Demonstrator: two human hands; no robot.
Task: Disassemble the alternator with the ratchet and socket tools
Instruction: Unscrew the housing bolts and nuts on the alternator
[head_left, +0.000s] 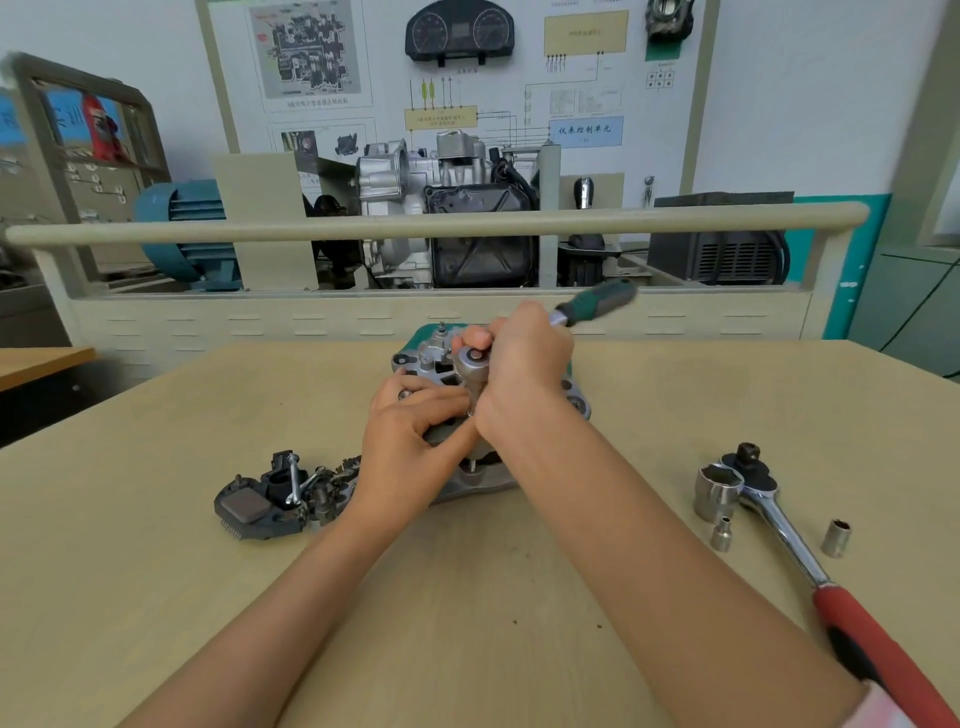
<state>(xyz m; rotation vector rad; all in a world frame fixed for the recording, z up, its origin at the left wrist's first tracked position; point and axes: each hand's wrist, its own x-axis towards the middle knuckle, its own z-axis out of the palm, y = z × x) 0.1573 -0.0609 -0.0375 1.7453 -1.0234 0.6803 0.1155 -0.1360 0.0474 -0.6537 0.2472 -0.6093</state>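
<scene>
Lower right: red-handled ratchet (810, 566) lay on the table (156, 597) among loose sockets (835, 538) | centre: alternator (574, 395) stood there, left hand (410, 441) gripping its body | just beyond: right hand (524, 364) clenched around green-handled ratchet (597, 304) atop it | centre left: removed parts (275, 499).

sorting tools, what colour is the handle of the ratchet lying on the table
Red and black on the idle ratchet's handle, clearest in the head view.

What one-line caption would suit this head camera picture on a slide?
Right hand grips a green-handled ratchet on the grey metal alternator, steadied by the left hand.
</scene>
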